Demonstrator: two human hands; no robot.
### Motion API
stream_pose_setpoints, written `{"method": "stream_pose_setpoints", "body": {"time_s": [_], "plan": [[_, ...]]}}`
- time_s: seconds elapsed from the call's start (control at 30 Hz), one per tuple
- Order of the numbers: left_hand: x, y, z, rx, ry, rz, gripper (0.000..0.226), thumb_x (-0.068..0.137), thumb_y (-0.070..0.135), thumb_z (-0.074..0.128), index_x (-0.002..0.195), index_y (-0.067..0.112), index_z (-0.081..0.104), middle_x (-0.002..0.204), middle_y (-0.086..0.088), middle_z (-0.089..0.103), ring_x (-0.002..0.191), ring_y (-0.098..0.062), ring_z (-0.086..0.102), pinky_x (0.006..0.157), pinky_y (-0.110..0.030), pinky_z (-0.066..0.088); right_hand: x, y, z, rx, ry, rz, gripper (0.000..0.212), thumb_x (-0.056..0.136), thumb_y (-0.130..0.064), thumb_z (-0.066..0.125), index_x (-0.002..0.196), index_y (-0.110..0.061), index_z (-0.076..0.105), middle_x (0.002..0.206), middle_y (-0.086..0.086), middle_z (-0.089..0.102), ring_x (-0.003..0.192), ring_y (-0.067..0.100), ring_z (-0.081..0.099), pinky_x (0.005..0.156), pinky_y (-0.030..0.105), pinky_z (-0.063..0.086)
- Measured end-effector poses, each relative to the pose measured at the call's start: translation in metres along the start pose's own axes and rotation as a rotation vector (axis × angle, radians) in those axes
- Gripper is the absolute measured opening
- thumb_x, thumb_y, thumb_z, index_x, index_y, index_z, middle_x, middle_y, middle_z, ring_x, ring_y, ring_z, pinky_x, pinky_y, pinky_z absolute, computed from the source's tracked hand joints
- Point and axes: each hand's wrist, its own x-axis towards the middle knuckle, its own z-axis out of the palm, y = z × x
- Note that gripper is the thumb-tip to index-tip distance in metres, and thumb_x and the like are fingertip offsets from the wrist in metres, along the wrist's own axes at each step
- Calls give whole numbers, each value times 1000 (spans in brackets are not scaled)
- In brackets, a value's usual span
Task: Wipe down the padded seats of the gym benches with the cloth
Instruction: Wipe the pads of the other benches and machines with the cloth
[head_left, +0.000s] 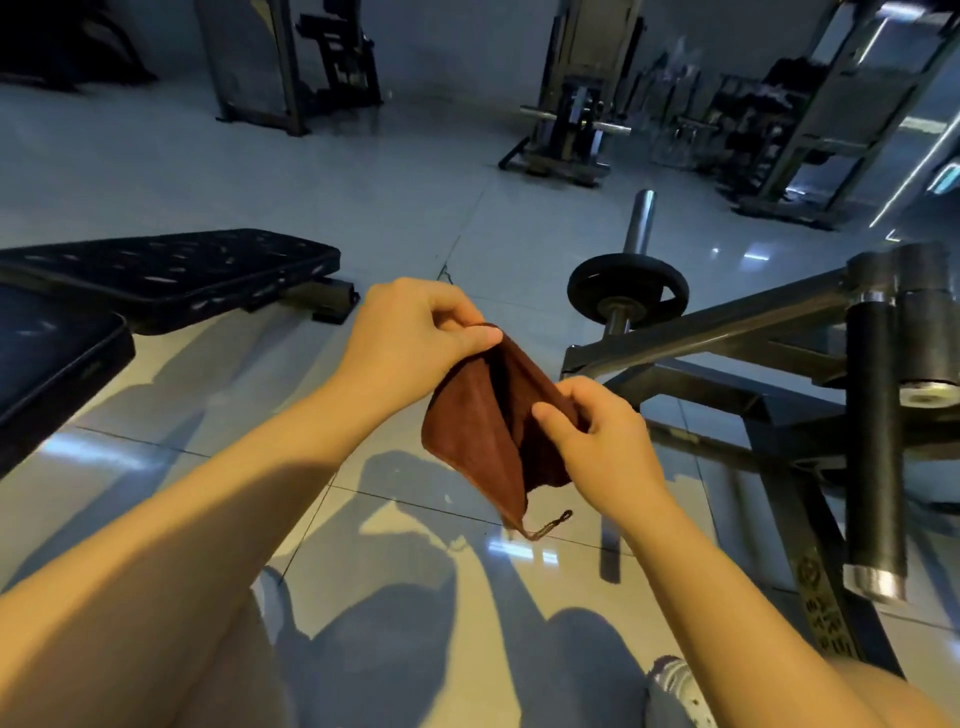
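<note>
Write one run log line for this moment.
phase: preparing cloth | left hand: pinches cloth | right hand: grips cloth | bench seat: untouched

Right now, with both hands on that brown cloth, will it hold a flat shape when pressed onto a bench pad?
Probably not. The brown terry-like cloth sags and folds between the left hand and right hand, so it looks floppy and light. Its napped surface likely grips rather than slips.
</note>
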Motion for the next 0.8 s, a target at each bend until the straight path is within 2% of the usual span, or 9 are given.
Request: {"method": "stream_pose_setpoints", "body": {"time_s": [0.1,0.17,0.23,0.27,0.43,0.6,0.67,0.73,0.8], "plan": [[-13,-9,-24,45,17,-22,12,79,31,78,81,19,75,68,7,66,66,-5,58,68,-23,48,-20,-1,4,-29,-122,60,10,94,-24,61,89,-17,66,84,8,67,82,25,64,81,49,55],[-23,-14,-41,87,23,-28,14,80,33,77,83,20,75,70,7,67,68,-6,59,66,-21,46,-31,-11,7,17,-171,92,12,94,-18,61,91,-9,68,87,14,69,83,25,67,76,36,59],[-30,-19,-57,124,38,-32,14,81,35,76,81,21,74,72,5,67,73,-12,62,71,-28,49,-36,-32,7,125,-195,100,12,93,-10,61,93,0,68,86,17,71,76,19,68,65,21,58],[-33,-21,-65,132,55,-40,13,82,36,75,80,23,72,72,6,67,75,-14,63,74,-31,51,-36,-45,5,161,-206,88,12,92,-7,62,94,3,68,84,18,71,73,18,68,64,20,58],[-39,-35,-97,107,148,-80,14,83,36,74,79,23,72,69,9,63,74,-14,61,78,-35,53,-27,-89,-6,231,-248,45,15,91,-12,64,101,-3,70,89,16,73,82,25,70,76,31,60],[-39,-48,-105,96,105,-159,17,82,36,75,81,19,74,67,3,63,68,-12,57,78,-37,53,-1,-82,5,329,-220,73,16,94,-21,59,98,-9,71,78,4,70,73,15,65,69,27,55],[-39,-51,-105,24,98,-227,14,80,32,78,76,19,74,67,1,66,67,-13,59,73,-33,53,15,-71,20,288,-173,44,12,94,-20,62,91,-11,70,80,8,70,75,19,64,73,35,56],[-38,-53,-104,-173,129,-345,14,77,27,80,68,20,73,67,5,68,65,-9,63,63,-26,50,34,-60,42,207,-151,9,12,92,-19,66,83,-12,69,81,14,70,76,24,63,79,47,54],[-29,-52,-105,-259,164,-413,15,76,23,81,65,20,71,65,6,68,59,-5,62,54,-20,47,55,-64,60,60,-179,-63,17,90,-21,68,77,-10,68,78,17,69,75,30,62,80,50,52]]}}
